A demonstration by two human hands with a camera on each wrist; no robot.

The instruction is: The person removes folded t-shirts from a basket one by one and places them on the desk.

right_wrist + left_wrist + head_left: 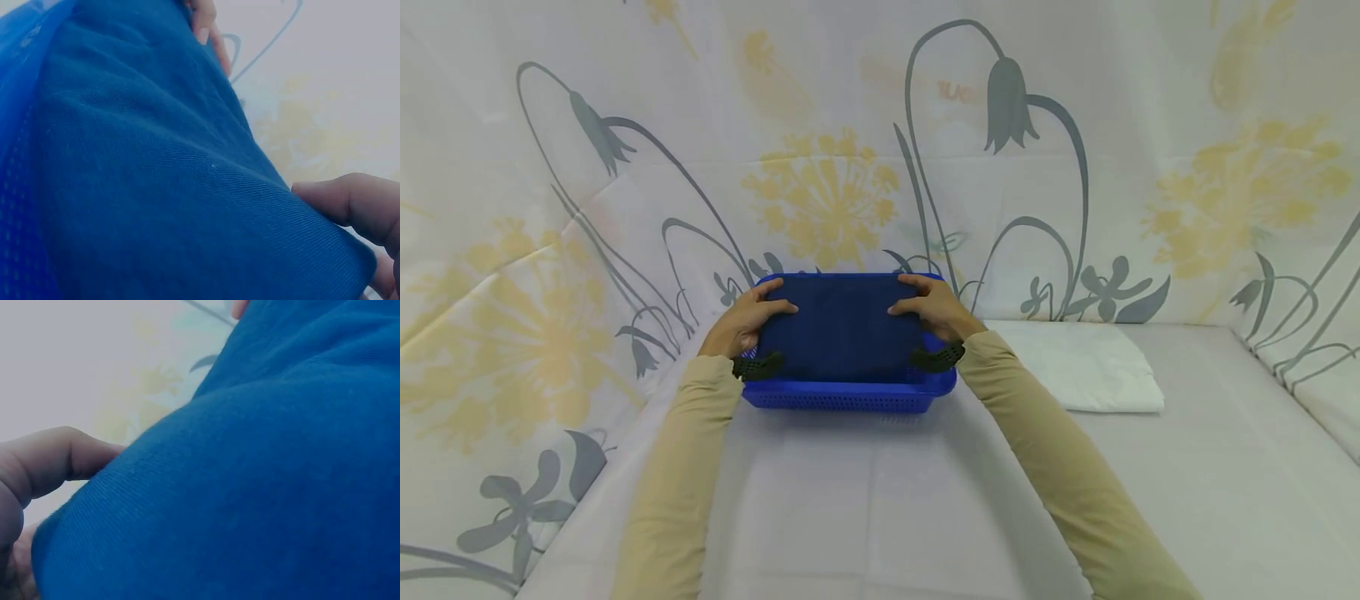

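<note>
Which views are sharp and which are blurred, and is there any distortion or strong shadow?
Head view: sharp, evenly lit, only soft shadow under the blue basket; the backdrop bows, wide-lens distortion. Left wrist view: dark blue cloth fills the frame, background hazy. Right wrist view: cloth weave readable, background washed out.

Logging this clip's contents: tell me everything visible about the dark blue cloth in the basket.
The dark blue cloth looks like a folded knit or fleece fabric with a fine ribbed weave, plain and unprinted. It lies flat in the blue perforated plastic basket, filling most of it and reaching about to the rim. The left hand and right hand rest on its two ends, fingers over the top and thumbs curled at the folded edges. Its underside is hidden.
</note>
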